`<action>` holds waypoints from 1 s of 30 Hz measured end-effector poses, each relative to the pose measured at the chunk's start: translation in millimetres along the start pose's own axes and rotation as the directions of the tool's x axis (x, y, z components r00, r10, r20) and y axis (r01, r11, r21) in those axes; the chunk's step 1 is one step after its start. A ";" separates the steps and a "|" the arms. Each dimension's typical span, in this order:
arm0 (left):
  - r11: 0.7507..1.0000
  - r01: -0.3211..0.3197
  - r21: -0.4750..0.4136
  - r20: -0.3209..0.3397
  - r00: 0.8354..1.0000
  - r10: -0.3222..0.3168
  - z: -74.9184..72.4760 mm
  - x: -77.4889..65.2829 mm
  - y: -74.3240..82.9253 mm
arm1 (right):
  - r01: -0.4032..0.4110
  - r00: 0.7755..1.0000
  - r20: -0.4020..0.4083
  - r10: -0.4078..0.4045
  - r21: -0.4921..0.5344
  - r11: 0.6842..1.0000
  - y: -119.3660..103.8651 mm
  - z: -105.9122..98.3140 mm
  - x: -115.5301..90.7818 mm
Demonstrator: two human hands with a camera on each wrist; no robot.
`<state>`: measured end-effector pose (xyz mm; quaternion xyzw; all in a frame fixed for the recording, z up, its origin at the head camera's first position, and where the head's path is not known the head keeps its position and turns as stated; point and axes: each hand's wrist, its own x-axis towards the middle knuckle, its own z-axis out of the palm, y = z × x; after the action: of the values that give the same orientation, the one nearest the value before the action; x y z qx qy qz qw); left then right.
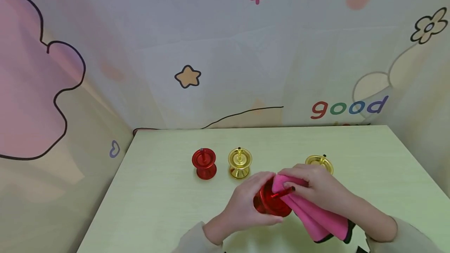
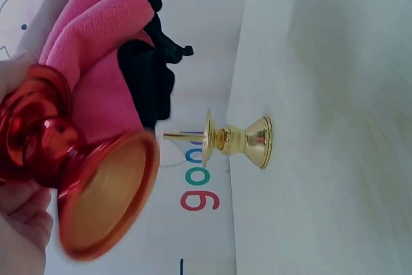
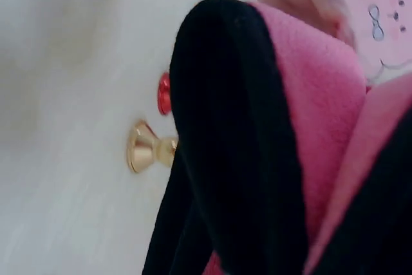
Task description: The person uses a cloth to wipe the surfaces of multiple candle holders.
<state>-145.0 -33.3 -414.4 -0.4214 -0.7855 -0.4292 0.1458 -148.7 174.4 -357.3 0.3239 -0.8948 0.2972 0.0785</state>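
My left hand point(image 1: 242, 202) grips a shiny red candle holder point(image 1: 280, 207) with a thin spike rising from its dish. The holder is tilted and lifted off the table; the left wrist view shows its flared, hollow base point(image 2: 109, 198). With thumb and fingers my right hand point(image 1: 318, 186) pinches a pink cloth point(image 1: 318, 216) edged in black, one end touching the red dish beside the spike. The rest of the cloth hangs down below that hand. In the right wrist view, the cloth point(image 3: 315, 82) covers much of the scene.
Another red candle holder point(image 1: 205, 163) stands at the back of the pale table point(image 1: 151, 206), left of a gold one point(image 1: 240, 163). A second gold candle holder point(image 1: 318, 161) is at the back right, partly hidden behind my right hand. A printed curtain point(image 1: 228, 50) hangs behind.
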 end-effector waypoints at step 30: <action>0.935 -0.126 0.333 -0.257 0.942 0.218 14.6 -7.5 3.8 | -0.336 0.940 0.133 0.313 0.494 0.802 -2.4 9.1 0.2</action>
<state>-135.6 -24.6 -425.4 -0.3934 -0.7731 -0.3422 0.3612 -146.8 167.4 -363.5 0.1817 -0.8276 0.5247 -0.0820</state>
